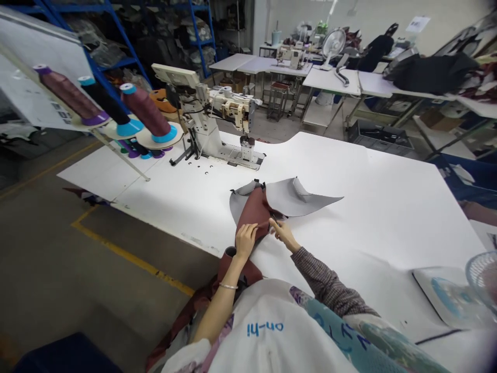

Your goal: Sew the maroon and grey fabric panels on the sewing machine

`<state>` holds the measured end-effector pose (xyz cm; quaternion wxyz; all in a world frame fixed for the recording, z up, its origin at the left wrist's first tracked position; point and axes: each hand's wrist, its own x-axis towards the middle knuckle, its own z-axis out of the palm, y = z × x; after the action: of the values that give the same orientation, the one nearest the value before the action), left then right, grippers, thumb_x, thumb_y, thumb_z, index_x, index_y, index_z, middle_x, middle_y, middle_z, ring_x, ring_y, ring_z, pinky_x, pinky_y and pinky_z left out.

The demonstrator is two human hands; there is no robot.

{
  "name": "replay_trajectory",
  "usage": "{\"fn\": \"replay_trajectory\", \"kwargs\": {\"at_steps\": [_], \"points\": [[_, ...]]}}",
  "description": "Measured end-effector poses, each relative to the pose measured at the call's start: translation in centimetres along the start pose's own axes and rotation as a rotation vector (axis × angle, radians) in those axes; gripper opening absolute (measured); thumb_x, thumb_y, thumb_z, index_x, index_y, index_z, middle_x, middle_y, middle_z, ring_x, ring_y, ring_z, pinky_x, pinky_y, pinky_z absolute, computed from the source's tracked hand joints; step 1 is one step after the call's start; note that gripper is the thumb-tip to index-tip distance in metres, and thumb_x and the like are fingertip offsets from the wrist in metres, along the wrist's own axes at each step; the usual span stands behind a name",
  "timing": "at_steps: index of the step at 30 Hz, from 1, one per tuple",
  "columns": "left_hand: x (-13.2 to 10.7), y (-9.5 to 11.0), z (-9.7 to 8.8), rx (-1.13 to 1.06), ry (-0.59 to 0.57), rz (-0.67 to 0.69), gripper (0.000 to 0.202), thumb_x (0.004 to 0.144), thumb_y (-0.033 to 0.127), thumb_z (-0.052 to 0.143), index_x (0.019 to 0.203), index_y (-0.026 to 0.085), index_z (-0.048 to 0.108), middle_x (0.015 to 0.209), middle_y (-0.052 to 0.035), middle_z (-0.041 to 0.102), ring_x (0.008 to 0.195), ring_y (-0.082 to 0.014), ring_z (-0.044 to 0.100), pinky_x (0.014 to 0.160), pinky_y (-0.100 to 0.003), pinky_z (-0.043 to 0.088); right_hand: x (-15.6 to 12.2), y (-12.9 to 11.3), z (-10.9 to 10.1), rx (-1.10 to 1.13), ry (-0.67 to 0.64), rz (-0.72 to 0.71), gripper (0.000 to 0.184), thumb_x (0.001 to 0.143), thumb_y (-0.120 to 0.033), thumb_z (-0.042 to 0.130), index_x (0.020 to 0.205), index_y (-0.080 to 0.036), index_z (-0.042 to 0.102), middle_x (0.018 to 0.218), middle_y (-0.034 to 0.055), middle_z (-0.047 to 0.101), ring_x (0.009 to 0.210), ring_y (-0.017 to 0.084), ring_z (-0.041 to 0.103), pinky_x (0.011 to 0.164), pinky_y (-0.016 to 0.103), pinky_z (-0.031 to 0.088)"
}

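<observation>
A sewn piece of reddish-brown leather-like material (254, 210) lies on the white table, folded, with its grey backing (301, 199) spread out to the right. My left hand (246, 241) is on the brown part, its fingers closed on a fold near the edge. Just to the right, my right hand (285, 234) is closed beside the same edge. Something small and dark shows at its fingertips, too small to name. More brown material (248, 273) hangs over the table's near edge by my lap.
A sewing machine (233, 111) stands on the far side of the white table (373, 207). Thread cones (149, 111) sit on a stand at left. At right are a fan (483, 277) and its pale base (446, 295). Other worktables (334, 80) stand behind.
</observation>
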<state>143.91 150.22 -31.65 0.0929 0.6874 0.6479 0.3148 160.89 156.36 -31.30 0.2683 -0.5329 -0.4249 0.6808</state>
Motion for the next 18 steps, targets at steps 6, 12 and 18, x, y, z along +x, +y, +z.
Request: {"fn": "replay_trajectory", "kwargs": {"at_steps": [6,12,18], "points": [[-5.1,-3.7,-6.1,0.059,0.172,-0.192,0.050,0.091,0.040,0.059,0.137,0.021,0.049,0.131,-0.0122,0.058,0.125,-0.0243,0.051,0.107,-0.043,0.041,1.4,-6.7,8.8,-0.043,-0.031,-0.328,0.038,0.067,-0.049,0.075,0.078,-0.016,0.060,0.076,0.0012,0.063,0.073,0.017,0.058,0.064,0.026,0.047],[-8.9,-5.1,-11.5,0.140,-0.067,-0.285,0.079,0.081,0.045,0.070,0.146,0.025,0.031,0.141,-0.0116,0.047,0.131,-0.0262,0.046,0.106,-0.039,0.042,-0.6,-15.5,6.5,0.101,-0.101,-0.675,0.033,0.072,-0.044,0.076,0.085,-0.016,0.065,0.082,0.0022,0.066,0.073,0.018,0.060,0.068,0.030,0.052],[-0.3,0.9,-8.3,0.224,-0.299,-0.125,0.034,0.095,0.040,0.052,0.126,0.027,0.049,0.111,-0.0042,0.064,0.099,-0.0190,0.063,0.084,-0.027,0.048,-0.6,-14.8,-6.8,-0.051,0.457,-0.561,0.043,0.084,-0.052,0.059,0.108,-0.016,0.058,0.098,0.0068,0.067,0.080,0.018,0.065,0.072,0.030,0.054]]}}
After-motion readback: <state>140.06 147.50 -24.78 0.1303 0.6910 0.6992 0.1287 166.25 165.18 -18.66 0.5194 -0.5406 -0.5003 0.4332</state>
